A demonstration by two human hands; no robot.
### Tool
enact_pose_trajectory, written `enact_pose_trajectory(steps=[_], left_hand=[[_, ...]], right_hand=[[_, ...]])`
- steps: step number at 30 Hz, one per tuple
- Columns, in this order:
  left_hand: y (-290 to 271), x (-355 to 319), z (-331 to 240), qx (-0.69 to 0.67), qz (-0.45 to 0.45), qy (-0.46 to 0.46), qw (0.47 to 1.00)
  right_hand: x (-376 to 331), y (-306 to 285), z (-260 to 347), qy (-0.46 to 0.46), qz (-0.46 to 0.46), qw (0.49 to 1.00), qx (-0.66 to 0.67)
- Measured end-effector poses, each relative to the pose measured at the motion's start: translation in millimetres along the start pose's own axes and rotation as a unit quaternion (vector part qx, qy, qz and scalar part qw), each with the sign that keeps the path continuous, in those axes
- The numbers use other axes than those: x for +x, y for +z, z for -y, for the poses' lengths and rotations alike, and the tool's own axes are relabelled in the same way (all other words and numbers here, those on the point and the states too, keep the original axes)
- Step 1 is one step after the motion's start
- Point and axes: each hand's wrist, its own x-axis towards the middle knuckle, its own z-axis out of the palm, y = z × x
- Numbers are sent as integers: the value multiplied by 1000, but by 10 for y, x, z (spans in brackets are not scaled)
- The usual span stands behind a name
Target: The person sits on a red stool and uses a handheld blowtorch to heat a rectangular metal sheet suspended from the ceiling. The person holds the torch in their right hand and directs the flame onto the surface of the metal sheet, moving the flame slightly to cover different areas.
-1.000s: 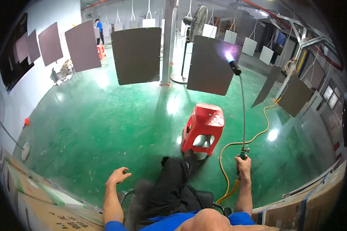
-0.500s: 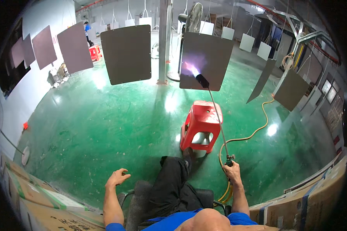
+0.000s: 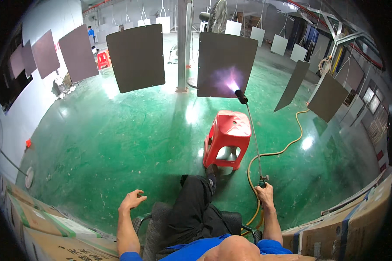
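Note:
My right hand (image 3: 265, 195) is wrapped round the handle of a long gas torch (image 3: 254, 130). From the torch's black nozzle a purple-white flame (image 3: 233, 82) plays against the lower part of a hanging dark grey panel (image 3: 222, 56). A yellow hose (image 3: 252, 162) trails from the handle end across the floor. My left hand (image 3: 132, 200) rests above the chair's left armrest, holding nothing, its fingers apart. Left of the heated panel hangs another dark panel (image 3: 136, 58) with rounded corners.
A red plastic stool (image 3: 231, 130) stands ahead of my foot. More panels (image 3: 78, 53) hang at left and at right (image 3: 329, 99). A grey post (image 3: 182, 48) and a large fan (image 3: 217, 17) stand behind. Cardboard boxes (image 3: 43, 217) flank my chair (image 3: 154, 222). A person (image 3: 91, 33) is far back.
The torch nozzle and flame have shifted right and slightly down on the panel. The hanging panels have drifted a little left. My left hand stays where it was.

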Motion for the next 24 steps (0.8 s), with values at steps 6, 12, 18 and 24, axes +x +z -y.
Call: enact_pose_trajectory(steps=[6, 12, 18, 24], left_hand=[[-20, -38, -40, -17, -5, 1, 1000], [-8, -42, -11, -9, -17, -7, 1000], [-42, -43, 0, -26, -8, -6, 1000], [-40, -28, 13, -38, -1, -3, 999]], right_hand=[[182, 20, 174, -17, -12, 999, 42], [346, 65, 466, -79, -11, 996, 38], [437, 229, 900, -122, 12, 989, 81], [354, 392, 1344, -138, 49, 986, 75]])
